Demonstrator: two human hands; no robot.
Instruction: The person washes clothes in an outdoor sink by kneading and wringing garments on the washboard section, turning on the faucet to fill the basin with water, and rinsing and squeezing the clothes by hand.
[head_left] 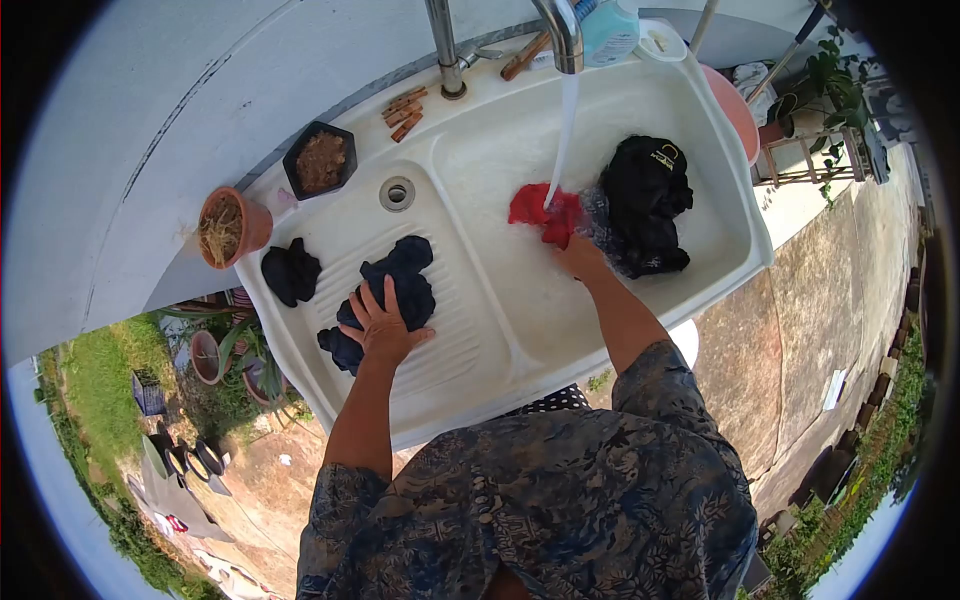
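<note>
My left hand lies with spread fingers on a bunched dark navy cloth, which rests on the ribbed washboard side of the white sink. My right hand has its fingers closed at the lower edge of a red cloth in the basin. Water runs from the metal faucet onto this red cloth. Just right of it, a black garment with a small light logo lies in the water. A small black cloth sits at the sink's left edge.
Along the back rim stand a terracotta pot, a black hexagonal pot, wooden clothespins, a brush and a light blue bottle. A drain is near the washboard. A pink basin stands beyond the right edge.
</note>
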